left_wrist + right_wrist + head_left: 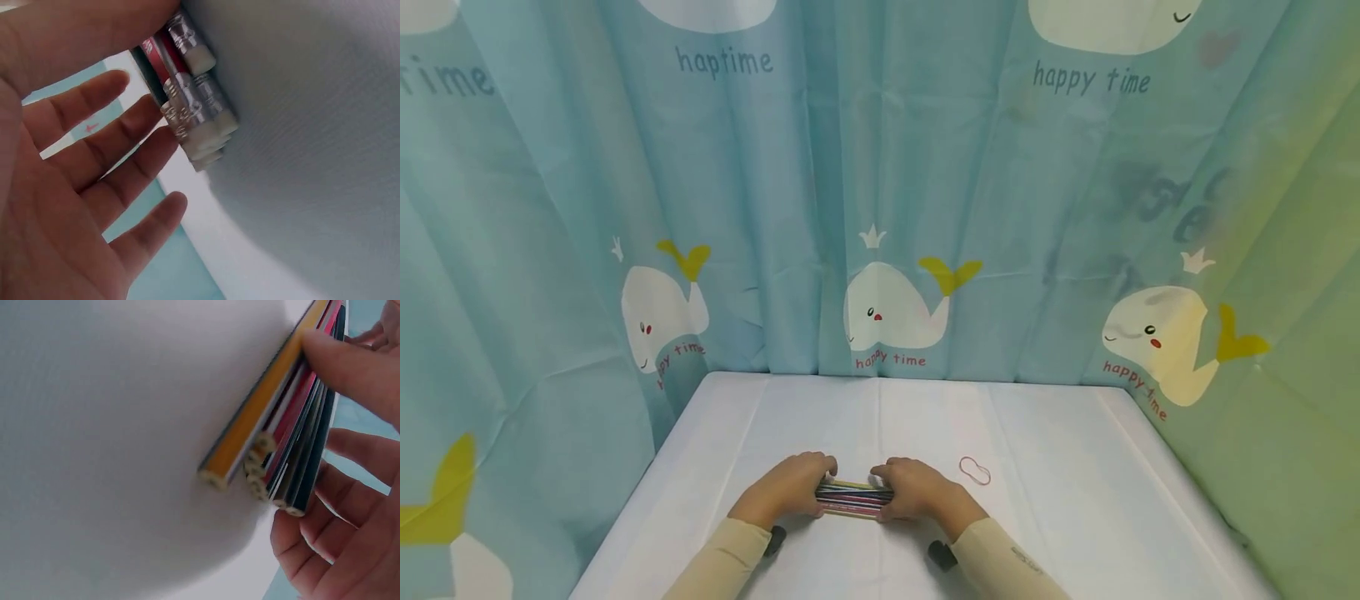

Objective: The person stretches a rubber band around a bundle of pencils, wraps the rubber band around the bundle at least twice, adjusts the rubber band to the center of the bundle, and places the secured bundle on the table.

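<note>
Several pencils (854,500) lie sideways in a loose bundle between the two hands, low over the white table. My left hand (796,487) holds the left end between thumb and fingers. In the left wrist view, white erasers (201,134) with silver ferrules poke out past the left thumb. My right hand (913,487) grips the other end, thumb on the near side and fingers on the far side. Flat, unsharpened ends show in the right wrist view, where a yellow pencil (247,419) lies slightly apart from the red and dark ones.
A pinkish-red rubber band (975,471) lies on the white table (1060,467), right of the right hand. Behind the table's far edge hangs a blue curtain (790,208) with whale prints. Dark devices (942,556) sit at both wrists.
</note>
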`<action>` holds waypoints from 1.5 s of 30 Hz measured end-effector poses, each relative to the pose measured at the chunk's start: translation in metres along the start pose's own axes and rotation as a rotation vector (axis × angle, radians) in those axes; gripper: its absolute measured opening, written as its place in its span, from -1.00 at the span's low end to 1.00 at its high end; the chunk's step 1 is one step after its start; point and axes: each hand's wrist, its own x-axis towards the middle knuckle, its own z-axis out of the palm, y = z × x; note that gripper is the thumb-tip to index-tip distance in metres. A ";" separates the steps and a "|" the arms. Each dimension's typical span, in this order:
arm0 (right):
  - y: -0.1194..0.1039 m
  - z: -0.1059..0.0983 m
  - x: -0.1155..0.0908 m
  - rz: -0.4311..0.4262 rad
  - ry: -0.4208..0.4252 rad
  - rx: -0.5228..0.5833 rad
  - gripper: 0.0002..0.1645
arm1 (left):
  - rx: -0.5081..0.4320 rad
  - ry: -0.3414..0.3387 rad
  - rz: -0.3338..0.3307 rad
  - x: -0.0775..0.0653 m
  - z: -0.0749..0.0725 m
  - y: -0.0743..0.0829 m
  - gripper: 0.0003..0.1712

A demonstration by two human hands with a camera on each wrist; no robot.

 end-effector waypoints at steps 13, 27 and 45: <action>-0.009 0.004 0.003 -0.040 0.009 -0.009 -0.69 | -0.010 0.000 0.025 -0.001 0.005 -0.002 -0.61; -0.020 0.007 0.003 -0.030 0.044 -0.082 -0.70 | -0.003 -0.022 -0.022 0.001 0.007 0.006 -0.77; -0.037 0.016 0.000 -0.012 0.060 -0.270 -0.77 | 0.073 -0.002 -0.037 0.001 0.013 0.016 -0.78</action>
